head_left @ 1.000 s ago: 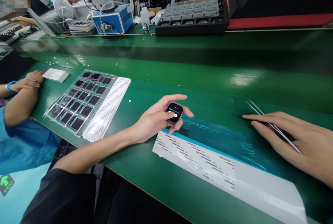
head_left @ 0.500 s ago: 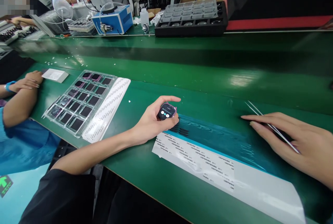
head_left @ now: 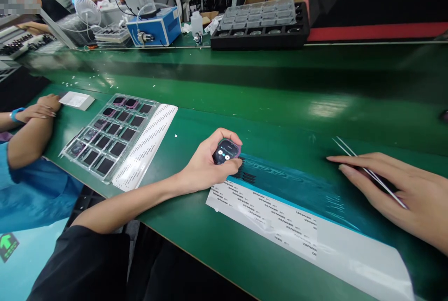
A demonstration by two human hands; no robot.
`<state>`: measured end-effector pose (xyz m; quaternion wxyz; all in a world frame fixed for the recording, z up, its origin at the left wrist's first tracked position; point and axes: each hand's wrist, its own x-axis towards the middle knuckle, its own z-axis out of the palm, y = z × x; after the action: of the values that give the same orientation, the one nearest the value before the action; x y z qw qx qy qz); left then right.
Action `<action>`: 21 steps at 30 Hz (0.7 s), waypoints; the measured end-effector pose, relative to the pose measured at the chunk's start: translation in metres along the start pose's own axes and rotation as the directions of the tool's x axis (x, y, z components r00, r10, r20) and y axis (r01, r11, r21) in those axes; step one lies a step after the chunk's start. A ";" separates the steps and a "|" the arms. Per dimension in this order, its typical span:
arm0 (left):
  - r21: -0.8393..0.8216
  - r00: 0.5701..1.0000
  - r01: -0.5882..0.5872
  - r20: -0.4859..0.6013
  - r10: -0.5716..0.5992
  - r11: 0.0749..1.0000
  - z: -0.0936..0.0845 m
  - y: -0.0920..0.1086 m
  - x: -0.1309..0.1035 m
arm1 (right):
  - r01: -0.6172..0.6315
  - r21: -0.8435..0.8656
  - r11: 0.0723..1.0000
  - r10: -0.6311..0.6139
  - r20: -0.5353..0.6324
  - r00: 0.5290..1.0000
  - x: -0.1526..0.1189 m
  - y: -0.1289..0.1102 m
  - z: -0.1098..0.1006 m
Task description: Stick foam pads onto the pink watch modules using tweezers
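My left hand (head_left: pixel 205 163) is closed around a smartwatch body (head_left: pixel 227 150) with a pink-purple case and a lit dark screen. Its thumb and index finger grip opposite edges, and no strap shows. Just right of this hand, a translucent blue film strip (head_left: pixel 294 182) with rows of small dark marks lies on white printed backing paper (head_left: pixel 262 210). At the right, my right hand (head_left: pixel 402 179) is closed on thin metal tweezers (head_left: pixel 383 185), whose tips point up and left. The two tips sit slightly apart with nothing visible between them.
Left of my arm, a clear compartment tray (head_left: pixel 121 147) holds dark square screens and pinkish cases, beside a printed white sheet (head_left: pixel 147 144). A co-worker's folded arms (head_left: pixel 35 114) rest near a white box (head_left: pixel 77 100). Behind are a blue machine (head_left: pixel 154 28) and a black tray (head_left: pixel 259 37).
My left index finger has curled down from an outstretched pose onto the watch's edge, and the watch face has turned a little. My right hand and the tweezers look the same.
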<state>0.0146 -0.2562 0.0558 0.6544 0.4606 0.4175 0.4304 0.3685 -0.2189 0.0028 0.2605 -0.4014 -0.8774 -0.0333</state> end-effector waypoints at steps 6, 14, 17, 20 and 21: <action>0.071 0.999 -0.033 -0.035 0.035 0.997 0.000 0.000 0.000 | -0.074 0.069 0.995 0.072 0.023 0.997 0.000 -0.001 0.001; 0.089 0.998 -0.066 0.014 0.065 0.994 -0.002 -0.003 0.000 | -0.077 0.076 0.994 0.076 0.015 0.997 -0.002 0.000 0.002; 0.021 0.996 -0.050 0.077 0.048 0.999 -0.005 -0.006 0.002 | -0.068 0.083 0.994 0.066 0.032 0.997 0.000 -0.001 0.000; -0.144 0.980 -0.003 0.194 0.032 0.990 -0.009 -0.010 0.004 | -0.055 0.086 0.995 0.053 0.025 0.998 0.000 -0.002 0.001; -0.201 0.969 0.024 0.244 0.027 0.979 -0.010 -0.011 0.004 | -0.051 0.081 0.995 0.050 0.017 0.999 0.000 -0.002 0.001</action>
<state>0.0088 -0.2518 0.0428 0.7441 0.4418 0.2870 0.4106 0.3666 -0.2201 0.0022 0.2707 -0.4128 -0.8696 0.0122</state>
